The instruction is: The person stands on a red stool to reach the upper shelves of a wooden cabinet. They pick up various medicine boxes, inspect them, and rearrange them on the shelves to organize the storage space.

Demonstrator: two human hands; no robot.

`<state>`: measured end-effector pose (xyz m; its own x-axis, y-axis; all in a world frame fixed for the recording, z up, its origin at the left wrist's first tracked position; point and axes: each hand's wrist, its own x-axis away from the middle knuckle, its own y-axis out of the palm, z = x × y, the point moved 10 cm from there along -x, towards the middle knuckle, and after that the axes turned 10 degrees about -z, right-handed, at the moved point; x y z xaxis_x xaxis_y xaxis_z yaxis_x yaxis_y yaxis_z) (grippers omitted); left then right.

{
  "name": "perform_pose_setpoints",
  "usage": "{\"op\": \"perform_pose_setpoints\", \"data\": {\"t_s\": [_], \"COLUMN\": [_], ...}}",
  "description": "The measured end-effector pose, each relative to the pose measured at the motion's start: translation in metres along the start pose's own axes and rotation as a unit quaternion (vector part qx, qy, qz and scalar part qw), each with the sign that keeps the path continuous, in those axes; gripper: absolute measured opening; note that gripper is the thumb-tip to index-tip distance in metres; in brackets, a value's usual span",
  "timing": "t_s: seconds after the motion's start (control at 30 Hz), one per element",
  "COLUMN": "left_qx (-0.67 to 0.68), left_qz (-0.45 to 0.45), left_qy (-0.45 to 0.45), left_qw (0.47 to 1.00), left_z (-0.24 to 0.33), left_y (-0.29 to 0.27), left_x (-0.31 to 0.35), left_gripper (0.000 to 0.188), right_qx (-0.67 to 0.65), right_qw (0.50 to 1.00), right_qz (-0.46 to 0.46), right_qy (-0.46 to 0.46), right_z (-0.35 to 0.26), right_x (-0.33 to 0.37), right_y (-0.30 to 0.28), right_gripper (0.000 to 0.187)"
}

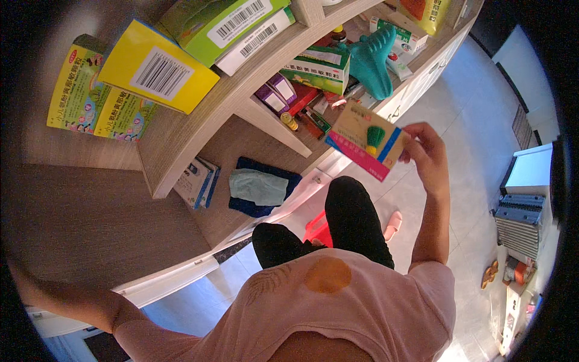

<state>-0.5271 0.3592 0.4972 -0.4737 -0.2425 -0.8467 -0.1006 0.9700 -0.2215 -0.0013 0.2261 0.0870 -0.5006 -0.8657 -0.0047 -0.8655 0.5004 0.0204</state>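
Observation:
My right hand is closed on the right end of a flat medicine box, fingers and thumb pinching its edge. The box is beige with a pink side, a blue stripe and a green-and-yellow picture. It is held tilted in front of the cabinet's open compartment. Past it, on the shelf, are a green-and-white medicine box, a teal toy-like figure and purple boxes. My left forearm reaches out to the far left, where the dark rim of the picture cuts off the hand.
Yellow boxes and a green box stand on the upper left shelf. A light-blue cloth pack lies on dark blue fabric below, beside upright packets. Beneath me are a red stool and a pink slipper.

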Motion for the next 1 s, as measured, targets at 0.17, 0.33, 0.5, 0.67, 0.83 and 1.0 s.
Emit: {"op": "perform_pose_setpoints", "data": {"t_s": [0.17, 0.33, 0.5, 0.67, 0.83, 1.0], "left_qx": [0.012, 0.029, 0.042, 0.053, 0.067, 0.077], "left_qz": [-0.017, -0.027, -0.041, -0.047, -0.059, -0.064], "left_qy": [-0.01, -0.014, -0.018, -0.023, -0.026, -0.026], "left_qw": [1.0, 0.999, 0.998, 0.997, 0.996, 0.995], "left_z": [0.003, 0.009, 0.015, 0.022, 0.026, 0.033], "left_y": [0.002, 0.006, 0.009, 0.006, 0.014, 0.017], "left_x": [0.019, 0.032, 0.043, 0.051, 0.06, 0.065], "left_gripper": [0.049, 0.047, 0.046, 0.044, 0.043, 0.041], "right_qx": [-0.014, -0.015, 0.11, 0.236, 0.266, 0.261], "right_qw": [0.999, 1.0, 0.993, 0.958, 0.949, 0.951], "right_qz": [0.008, 0.016, 0.035, 0.063, 0.072, 0.073], "right_qy": [0.038, 0.021, -0.03, -0.15, -0.155, -0.149], "right_z": [0.024, 0.047, 0.031, -0.007, -0.018, -0.024], "right_x": [0.008, -0.014, -0.047, -0.057, -0.046, -0.028], "right_y": [0.009, 0.033, 0.061, 0.084, 0.084, 0.079], "right_gripper": [0.014, 0.016, 0.021, 0.02, 0.018, 0.016]}}
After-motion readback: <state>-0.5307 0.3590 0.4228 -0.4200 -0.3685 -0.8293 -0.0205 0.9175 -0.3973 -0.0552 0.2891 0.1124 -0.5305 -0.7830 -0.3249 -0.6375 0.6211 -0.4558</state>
